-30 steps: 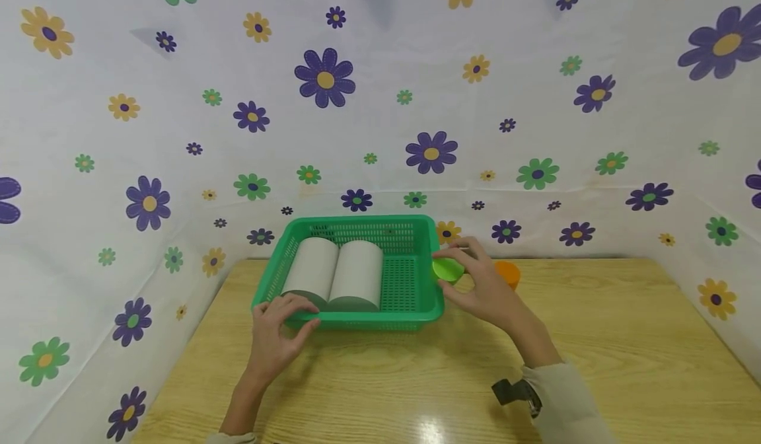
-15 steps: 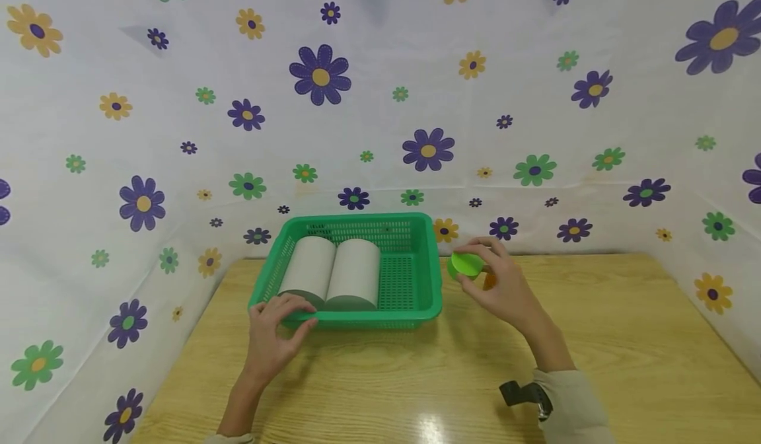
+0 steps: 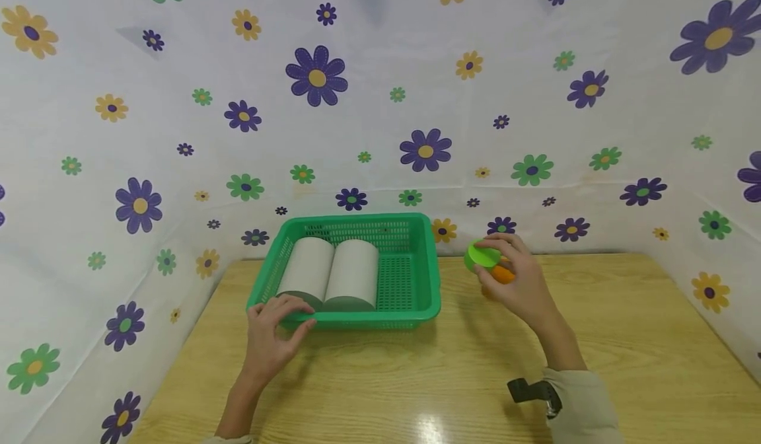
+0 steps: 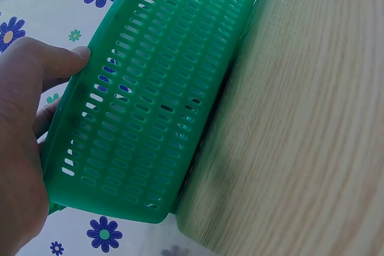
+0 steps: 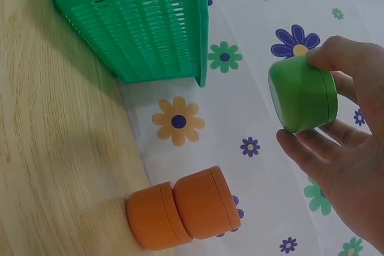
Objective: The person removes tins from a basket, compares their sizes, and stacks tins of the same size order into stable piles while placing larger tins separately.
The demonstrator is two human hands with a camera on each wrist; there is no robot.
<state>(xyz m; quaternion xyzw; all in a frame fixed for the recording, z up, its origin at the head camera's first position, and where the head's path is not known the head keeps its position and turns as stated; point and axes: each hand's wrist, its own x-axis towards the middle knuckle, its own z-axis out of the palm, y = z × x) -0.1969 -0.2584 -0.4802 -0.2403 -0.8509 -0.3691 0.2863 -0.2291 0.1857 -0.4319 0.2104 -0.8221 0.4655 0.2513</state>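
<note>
Pinching a small green jar (image 3: 482, 256) in my right hand (image 3: 516, 284), thumb on one side and fingertips (image 5: 300, 148) on the other, jar tipped on its side and lifted off the table (image 3: 452, 378). It hangs just right of the green basket (image 3: 416, 308), not touching it, w/ the flowered cloth (image 3: 380, 100) behind. Wrist view shows the jar (image 5: 302, 95) clear of the surface, its flat end facing the basket's end wall (image 5: 144, 22).

Below my right hand, near the table's back edge, there's an orange jar (image 5: 183, 208); from the head cam only a bit of it (image 3: 503, 273) peeks out under my fingers. Looks like two orange pieces butted together on their sides, but can't tell if it's one item or two.

Left hand (image 3: 270, 338) is on the basket's near-left corner: thumb over the rim, fingers curled on the outer wall, gripping it. Left wrist cam confirms thumb (image 4: 57, 64) pressed on the slotted side (image 4: 156, 88).

Inside the basket, two gray-white cylinders (image 3: 333, 273) lie side by side, touching, filling the left part; the right part shows bare mesh floor. Basket sits flat on the wood table.
</note>
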